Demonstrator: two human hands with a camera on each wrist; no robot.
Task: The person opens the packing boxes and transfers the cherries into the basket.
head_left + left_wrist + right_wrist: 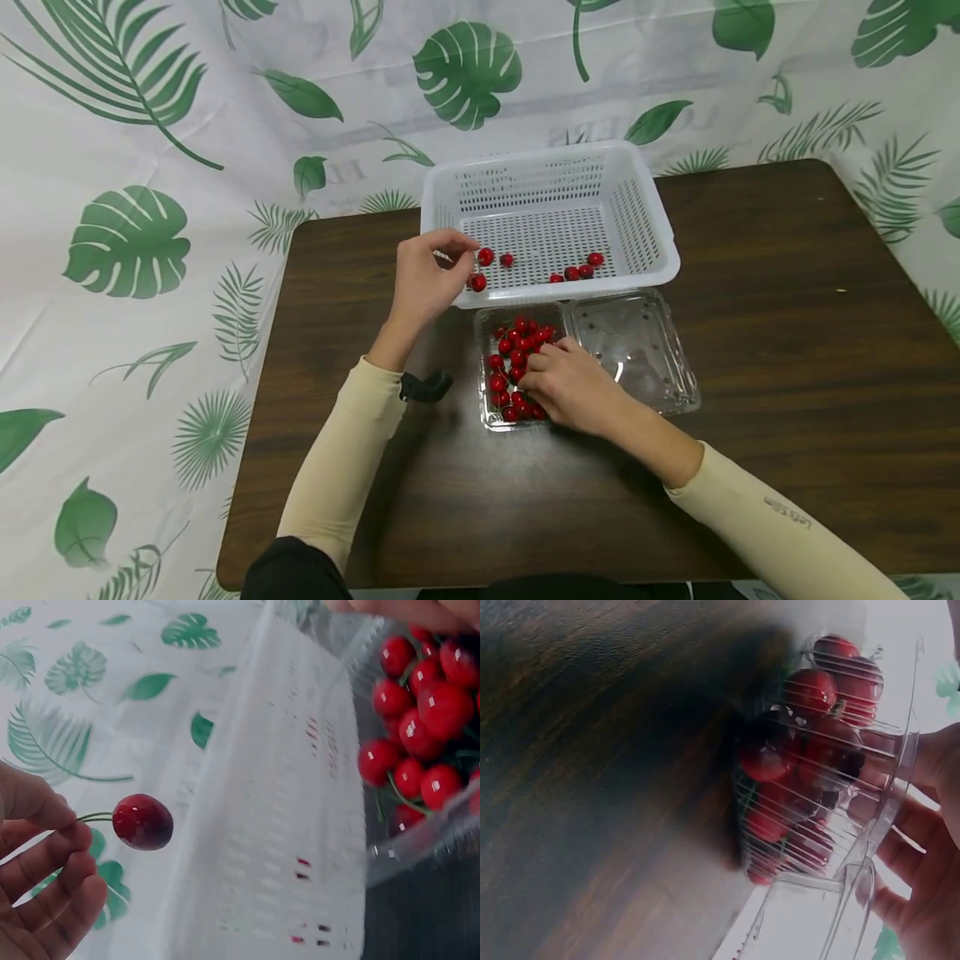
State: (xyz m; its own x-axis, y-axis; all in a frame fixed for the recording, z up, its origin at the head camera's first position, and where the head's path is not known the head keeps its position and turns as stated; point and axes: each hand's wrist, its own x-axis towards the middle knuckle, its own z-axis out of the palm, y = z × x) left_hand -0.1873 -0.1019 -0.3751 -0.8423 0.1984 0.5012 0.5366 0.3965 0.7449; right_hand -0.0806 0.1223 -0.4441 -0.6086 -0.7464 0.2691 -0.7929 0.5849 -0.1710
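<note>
From my feed, I have the left hand (429,279) above the near left corner of the white basket (555,293), thumb and forefinger pinching green stem at their tips, the other fingers loosely bent. A dark red cherry (142,822) hangs from that pinch. My right hand (573,387) reaches with bent fingers over the clear container (482,379) full of cherries (517,357); its fingertips are hidden there, so I can't tell whether they grip anything. The container sits on the surface (787,358) just in front of the basket, its lid (633,342) lying open to the right.
</note>
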